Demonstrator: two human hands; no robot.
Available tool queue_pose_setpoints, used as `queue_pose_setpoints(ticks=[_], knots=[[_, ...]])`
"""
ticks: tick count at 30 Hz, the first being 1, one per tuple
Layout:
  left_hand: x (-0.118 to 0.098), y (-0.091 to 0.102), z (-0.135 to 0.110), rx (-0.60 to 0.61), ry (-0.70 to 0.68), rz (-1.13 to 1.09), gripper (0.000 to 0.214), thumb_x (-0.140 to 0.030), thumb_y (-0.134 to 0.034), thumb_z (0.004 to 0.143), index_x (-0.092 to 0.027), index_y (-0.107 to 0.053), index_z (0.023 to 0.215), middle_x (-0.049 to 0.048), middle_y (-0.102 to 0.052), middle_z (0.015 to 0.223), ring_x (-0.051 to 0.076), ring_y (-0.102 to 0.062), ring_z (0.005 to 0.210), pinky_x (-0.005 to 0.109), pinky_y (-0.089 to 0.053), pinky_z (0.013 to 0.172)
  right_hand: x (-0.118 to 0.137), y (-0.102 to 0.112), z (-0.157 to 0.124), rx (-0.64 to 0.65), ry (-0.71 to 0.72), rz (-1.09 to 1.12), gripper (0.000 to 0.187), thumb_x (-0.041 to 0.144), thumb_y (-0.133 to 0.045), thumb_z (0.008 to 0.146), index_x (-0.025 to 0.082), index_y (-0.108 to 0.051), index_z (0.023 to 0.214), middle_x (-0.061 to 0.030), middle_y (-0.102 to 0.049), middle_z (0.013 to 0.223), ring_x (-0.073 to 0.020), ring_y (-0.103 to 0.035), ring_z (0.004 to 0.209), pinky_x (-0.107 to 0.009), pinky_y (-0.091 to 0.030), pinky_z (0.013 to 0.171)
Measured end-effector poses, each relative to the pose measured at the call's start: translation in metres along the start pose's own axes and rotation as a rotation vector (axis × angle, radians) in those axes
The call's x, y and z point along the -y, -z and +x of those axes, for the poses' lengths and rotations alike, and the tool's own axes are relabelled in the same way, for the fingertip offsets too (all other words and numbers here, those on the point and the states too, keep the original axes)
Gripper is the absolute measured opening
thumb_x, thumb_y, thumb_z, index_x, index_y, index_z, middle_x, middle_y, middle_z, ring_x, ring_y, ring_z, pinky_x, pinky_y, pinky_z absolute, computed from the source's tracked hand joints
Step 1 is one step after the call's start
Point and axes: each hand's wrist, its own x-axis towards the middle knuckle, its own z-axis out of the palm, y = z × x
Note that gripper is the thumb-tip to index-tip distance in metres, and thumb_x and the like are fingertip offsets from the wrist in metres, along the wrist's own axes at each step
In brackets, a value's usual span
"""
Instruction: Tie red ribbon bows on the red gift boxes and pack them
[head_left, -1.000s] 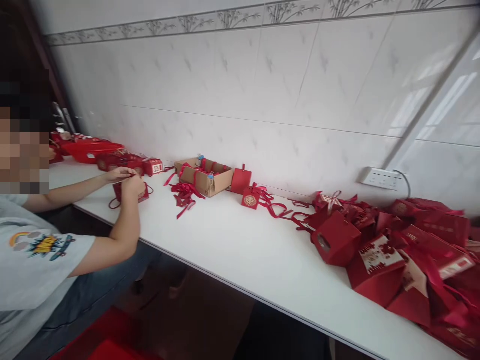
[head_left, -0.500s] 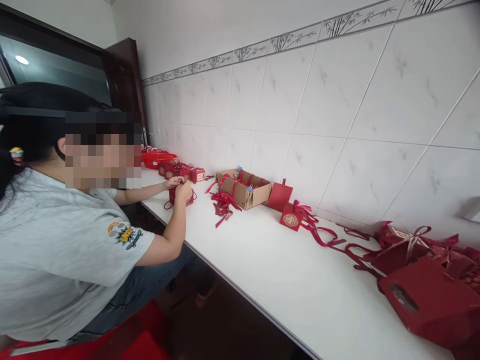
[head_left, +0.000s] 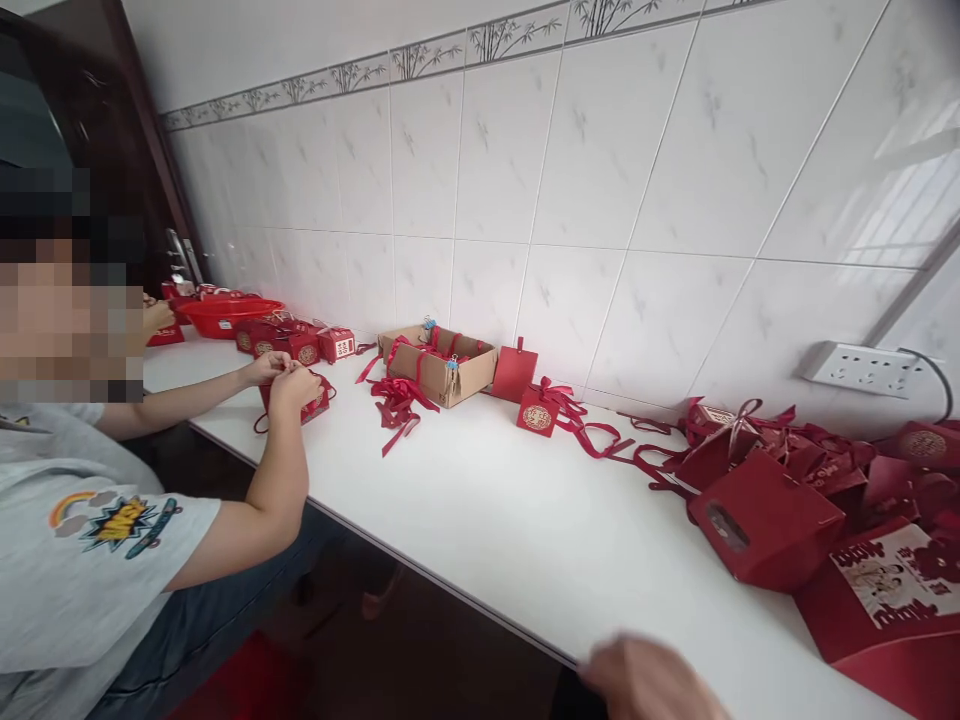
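Observation:
One of my hands, most likely my right hand (head_left: 649, 680), shows at the bottom edge, over the front edge of the white table (head_left: 480, 510). It is smeared by motion, so its fingers cannot be made out. Nothing can be seen in it. Nearest to it on the right are a large red gift box with a printed picture (head_left: 892, 590) and a red box with an oval window (head_left: 765, 520). Farther back stands a small red box with a ribbon bow (head_left: 538, 410). My left hand is out of view.
At left a co-worker's hands (head_left: 289, 380) work on a small red box (head_left: 315, 400). A cardboard box with red ribbons (head_left: 472, 378), loose ribbons (head_left: 397, 405) and a red basin (head_left: 229, 315) stand along the tiled wall. A power strip (head_left: 862, 368) hangs at right.
The view has swung to the right, bringing in more red boxes and the power strip. My hand has come into view at the bottom. The co-worker's hands stay at the small box.

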Motion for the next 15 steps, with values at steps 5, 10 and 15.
queue_pose_setpoints(ticks=[5, 10, 15], knots=[[-0.002, -0.001, 0.002, 0.104, 0.059, 0.109, 0.029, -0.031, -0.055, 0.089, -0.013, -0.056, 0.112, 0.0086, -0.059, 0.113, 0.019, -0.059, 0.099, 0.041, -0.05, 0.086, -0.088, 0.02, 0.123, 0.107, -0.401, -0.226, 0.024, 0.016, -0.037, 0.09, 0.018, -0.057, 0.104, -0.0083, -0.061, 0.1, -0.0159, -0.061, 0.078, -0.03, -0.052, 0.075], [-0.002, -0.002, 0.004, 0.133, 0.051, 0.179, 0.027, -0.031, -0.055, 0.089, -0.013, -0.058, 0.108, 0.0079, -0.06, 0.11, 0.019, -0.059, 0.099, 0.042, -0.049, 0.087, -0.155, 0.001, 0.194, 0.065, -0.655, -0.33, 0.04, 0.015, -0.045, 0.086, 0.012, -0.048, 0.126, -0.0193, -0.043, 0.127, -0.0291, -0.049, 0.116, -0.04, -0.044, 0.093], [0.0, -0.002, 0.001, 0.113, 0.028, 0.209, 0.023, -0.032, -0.052, 0.09, -0.012, -0.06, 0.098, 0.006, -0.062, 0.099, 0.019, -0.058, 0.097, 0.044, -0.043, 0.093, -0.174, -0.027, 0.225, 0.071, -0.856, -0.336, 0.058, 0.029, -0.05, 0.087, 0.023, -0.03, 0.142, -0.0206, -0.028, 0.137, -0.0384, -0.046, 0.119, -0.047, -0.044, 0.086]])
